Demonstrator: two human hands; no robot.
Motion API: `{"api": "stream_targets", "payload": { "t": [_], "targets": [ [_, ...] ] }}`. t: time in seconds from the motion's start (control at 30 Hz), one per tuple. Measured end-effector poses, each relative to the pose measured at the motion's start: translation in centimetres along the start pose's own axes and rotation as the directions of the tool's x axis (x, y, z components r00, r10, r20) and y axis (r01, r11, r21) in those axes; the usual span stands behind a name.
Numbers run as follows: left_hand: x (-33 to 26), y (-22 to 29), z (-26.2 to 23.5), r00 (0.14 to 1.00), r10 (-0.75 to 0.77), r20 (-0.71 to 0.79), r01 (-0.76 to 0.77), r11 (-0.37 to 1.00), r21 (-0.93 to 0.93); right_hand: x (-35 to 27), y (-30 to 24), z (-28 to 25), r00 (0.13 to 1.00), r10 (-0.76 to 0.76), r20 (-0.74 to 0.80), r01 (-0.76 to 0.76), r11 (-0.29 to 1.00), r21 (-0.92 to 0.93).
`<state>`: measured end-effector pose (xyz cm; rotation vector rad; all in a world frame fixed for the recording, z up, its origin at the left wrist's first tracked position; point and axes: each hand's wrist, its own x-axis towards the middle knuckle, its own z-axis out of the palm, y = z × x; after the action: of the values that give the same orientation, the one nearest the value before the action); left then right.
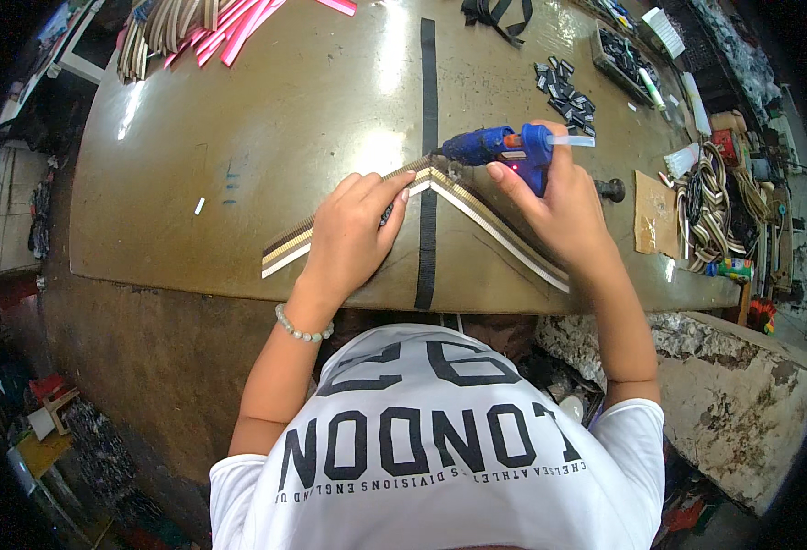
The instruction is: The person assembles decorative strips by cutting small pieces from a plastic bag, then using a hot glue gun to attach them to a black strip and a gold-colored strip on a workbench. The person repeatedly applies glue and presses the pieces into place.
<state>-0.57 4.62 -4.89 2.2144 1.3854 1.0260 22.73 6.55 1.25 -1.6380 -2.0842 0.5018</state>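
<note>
A striped strap (287,251) in brown, yellowish and white lies on the table, bent to a peak at its middle. My left hand (353,225) presses on its left arm near the peak, fingers closed together over it. A small dark piece (386,214) shows under that hand's thumb, too covered to name. In my right hand (570,215) is a blue glue gun (484,145), gripped by its handle. A whitish glue stick (576,141) sticks out of its back. The gun's nozzle is at or just over the strap's peak; whether it touches I cannot tell.
A black strip (428,82) runs down the brown table (312,110). Pink and striped straps (238,27) lie at the far left. Small black pieces (564,96), a filled tray (616,57), brown cardboard (655,215) and coiled straps (710,206) lie on the right.
</note>
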Motion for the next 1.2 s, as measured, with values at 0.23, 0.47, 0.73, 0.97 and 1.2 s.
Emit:
{"api": "stream_targets", "payload": {
  "t": [0.23, 0.47, 0.73, 0.97, 1.2],
  "targets": [
    [0.0, 0.0, 0.2, 1.0, 0.009, -0.004, -0.009, 1.0, 0.016, -0.8, -0.3, -0.3, 0.997, -0.05, 0.065, 0.053, 0.997, -0.052],
    [-0.1, 0.0, 0.1, 1.0, -0.01, 0.01, 0.01, 1.0, 0.021, -3.7, -1.8, -1.5, 0.975, -0.015, 0.222, -0.001, 0.997, 0.074],
    [-0.2, 0.3, 0.1, 1.0, -0.01, 0.023, 0.008, 0.999, 0.05, -8.1, 11.5, -7.6, 0.594, 0.495, -0.634, -0.378, 0.867, 0.324],
    [-0.1, 0.5, 0.2, 0.999, -0.006, 0.035, 0.003, 0.996, 0.086, -14.0, 12.2, -11.9, 0.526, 0.739, -0.422, -0.846, 0.406, -0.345],
    [0.0, 0.8, 0.0, 0.999, -0.036, 0.039, 0.035, 0.999, 0.032, 0.1, 10.2, -4.7, 0.972, -0.078, -0.221, 0.05, 0.99, -0.129]
  ]
}}
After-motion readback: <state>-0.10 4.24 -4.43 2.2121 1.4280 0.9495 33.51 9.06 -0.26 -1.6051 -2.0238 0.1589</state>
